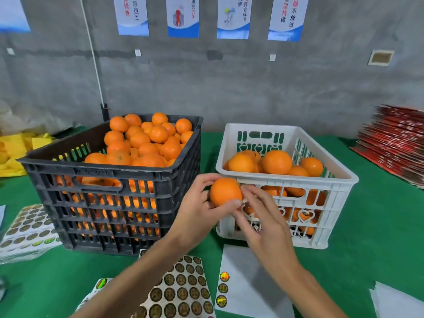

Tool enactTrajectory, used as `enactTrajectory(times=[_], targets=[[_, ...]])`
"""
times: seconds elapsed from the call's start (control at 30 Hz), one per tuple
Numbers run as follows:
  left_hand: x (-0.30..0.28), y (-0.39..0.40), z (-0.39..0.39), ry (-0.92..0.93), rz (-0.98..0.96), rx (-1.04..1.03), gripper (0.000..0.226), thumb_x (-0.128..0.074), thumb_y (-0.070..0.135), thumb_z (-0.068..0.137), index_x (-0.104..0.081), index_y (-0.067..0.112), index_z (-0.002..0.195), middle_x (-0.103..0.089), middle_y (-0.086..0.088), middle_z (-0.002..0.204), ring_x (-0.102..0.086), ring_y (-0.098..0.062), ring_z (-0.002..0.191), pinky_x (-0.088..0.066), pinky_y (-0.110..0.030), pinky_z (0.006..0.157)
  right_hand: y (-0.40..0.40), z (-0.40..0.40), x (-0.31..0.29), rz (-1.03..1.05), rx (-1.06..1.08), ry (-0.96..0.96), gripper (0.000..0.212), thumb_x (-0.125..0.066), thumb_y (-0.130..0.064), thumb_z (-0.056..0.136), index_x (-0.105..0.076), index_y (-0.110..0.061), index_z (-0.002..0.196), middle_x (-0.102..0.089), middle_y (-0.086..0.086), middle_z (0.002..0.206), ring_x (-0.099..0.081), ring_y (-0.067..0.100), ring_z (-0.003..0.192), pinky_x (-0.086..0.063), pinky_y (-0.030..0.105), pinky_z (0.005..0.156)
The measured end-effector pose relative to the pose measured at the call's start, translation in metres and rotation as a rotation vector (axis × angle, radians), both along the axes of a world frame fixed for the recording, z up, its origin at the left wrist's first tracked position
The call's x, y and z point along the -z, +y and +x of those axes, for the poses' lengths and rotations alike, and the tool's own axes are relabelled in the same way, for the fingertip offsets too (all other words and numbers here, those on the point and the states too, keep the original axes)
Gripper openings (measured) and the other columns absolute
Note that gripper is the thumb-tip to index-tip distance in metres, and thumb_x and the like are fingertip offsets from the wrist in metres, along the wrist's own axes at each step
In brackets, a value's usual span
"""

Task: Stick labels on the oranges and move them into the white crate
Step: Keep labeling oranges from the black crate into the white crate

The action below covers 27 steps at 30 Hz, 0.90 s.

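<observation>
Mid-task, by the look of it. Held up between the two crates, just in front of the near-left corner of the white crate [286, 180]: one orange [226, 191]. Gripped by the left hand [197, 210], fingers curled over the far side, thumb pressed along the near underside. Touched on its right flank by the fingertips of the right hand [259, 216], fingers bunched, probably pressing a label down, though no label visible on the fruit from this angle and impossible to tell whether anything is pinched there.

Done so far: a modest pile of oranges already in the white crate, filling it perhaps partway, the far wall bare above them. Labels on those not legible from here.

Left to do: plenty. Heaped above the rim, the black crate [114, 191] on the left, full of fruit waiting its turn. Likely the bulk of the job ahead.

Supplies at hand on the green table [367, 249]: a well-stocked sticker sheet [183, 292] near, under the left forearm; a nearly spent backing sheet [247, 283] to its right with only three stickers along its left edge; more sheets stacked at the far left.

Next, presumably: finish pressing, then over the rim into the white crate.
</observation>
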State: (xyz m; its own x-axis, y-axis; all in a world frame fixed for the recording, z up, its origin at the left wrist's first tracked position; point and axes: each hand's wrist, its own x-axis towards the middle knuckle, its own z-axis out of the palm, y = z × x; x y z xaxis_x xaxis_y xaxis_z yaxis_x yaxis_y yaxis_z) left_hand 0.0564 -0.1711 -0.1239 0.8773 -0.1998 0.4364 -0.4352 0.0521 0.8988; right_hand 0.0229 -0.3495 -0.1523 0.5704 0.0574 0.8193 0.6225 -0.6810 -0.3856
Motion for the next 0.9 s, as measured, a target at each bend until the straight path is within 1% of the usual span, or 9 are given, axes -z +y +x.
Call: enactTrajectory(times=[0.1,0.23,0.33,0.47,0.57,0.63,0.7,0.8,0.9], targets=[[-0.054,-0.033,0.029,-0.179,0.078,-0.127,0.070,-0.090,0.046,0.070,-0.060,0.037,0.132,-0.061,0.009,0.129,-0.062,-0.006,0.119,-0.058,-0.027,0.093,-0.006,0.023,-0.046,0.066,0.125,-0.076,0.047,-0.066,-0.020,0.100,-0.055,-0.009,0.144,-0.053,0.002,0.140,-0.054,0.017,0.129,-0.050,0.038,0.106],[-0.106,-0.076,0.065,-0.268,0.339,-0.191,0.079,-0.077,0.036,0.092,-0.037,0.020,0.159,-0.040,-0.002,0.148,-0.046,-0.005,0.126,-0.035,-0.005,0.100,-0.008,0.050,-0.091,0.159,0.373,-0.063,0.043,-0.061,-0.019,0.100,-0.053,-0.013,0.142,-0.053,0.004,0.131,-0.053,0.021,0.119,-0.050,0.045,0.098],[-0.125,-0.076,0.087,-0.326,0.736,-0.170,0.075,-0.052,0.041,0.107,-0.014,0.013,0.165,-0.023,-0.007,0.168,-0.032,-0.019,0.150,-0.028,-0.025,0.117,-0.006,0.059,-0.104,0.117,0.436,0.013,0.044,-0.058,-0.015,0.100,-0.052,-0.012,0.143,-0.052,0.008,0.133,-0.050,0.025,0.122,-0.045,0.043,0.102],[-0.143,-0.024,0.103,-0.440,0.940,-0.294,0.051,-0.047,0.024,0.108,-0.039,0.005,0.155,-0.045,-0.018,0.157,-0.042,-0.030,0.146,-0.031,-0.032,0.116,0.013,0.061,-0.104,-0.016,0.409,0.019,0.039,-0.061,-0.014,0.099,-0.059,-0.009,0.137,-0.056,0.007,0.138,-0.051,0.025,0.126,-0.043,0.042,0.108],[-0.146,0.037,0.120,-0.295,1.081,-0.476,0.038,-0.049,0.019,0.105,-0.054,0.008,0.141,-0.058,-0.022,0.142,-0.053,-0.039,0.132,-0.044,-0.042,0.106,0.039,0.065,-0.103,0.002,0.290,0.036,0.037,-0.060,-0.014,0.099,-0.062,-0.011,0.135,-0.058,0.004,0.136,-0.051,0.022,0.126,-0.042,0.040,0.109],[-0.138,0.079,0.129,-0.019,1.292,-0.523,0.045,-0.052,0.024,0.103,-0.050,0.015,0.148,-0.053,-0.019,0.149,-0.051,-0.038,0.135,-0.045,-0.043,0.107,0.059,0.068,-0.101,0.014,0.216,0.049,0.035,-0.060,-0.018,0.100,-0.062,-0.013,0.135,-0.059,0.002,0.135,-0.052,0.021,0.126,-0.042,0.039,0.109],[-0.123,0.110,0.132,0.239,1.499,-0.424,0.058,-0.059,0.031,0.100,-0.042,0.023,0.155,-0.046,-0.012,0.157,-0.051,-0.034,0.137,-0.047,-0.040,0.107,0.073,0.070,-0.098,0.019,0.169,0.046,0.035,-0.060,-0.021,0.101,-0.062,-0.014,0.135,-0.060,0.001,0.135,-0.052,0.020,0.126,-0.042,0.036,0.109],[-0.106,0.134,0.143,0.346,1.463,-0.340,0.072,-0.073,0.038,0.092,-0.040,0.033,0.156,-0.049,-0.009,0.152,-0.059,-0.031,0.122,-0.053,-0.039,0.098,0.088,0.072,-0.092,0.031,0.105,0.066,0.036,-0.058,-0.026,0.102,-0.060,-0.017,0.137,-0.058,-0.004,0.136,-0.050,0.016,0.128,-0.039,0.032,0.111],[-0.107,0.135,0.149,0.359,1.346,-0.337,0.073,-0.083,0.034,0.084,-0.050,0.029,0.148,-0.061,-0.008,0.118,-0.064,-0.024,0.084,-0.057,-0.032,0.067,0.092,0.074,-0.084,0.039,0.083,0.099,0.036,-0.056,-0.026,0.103,-0.059,-0.019,0.138,-0.057,-0.006,0.137,-0.048,0.013,0.130,-0.039,0.031,0.112]])
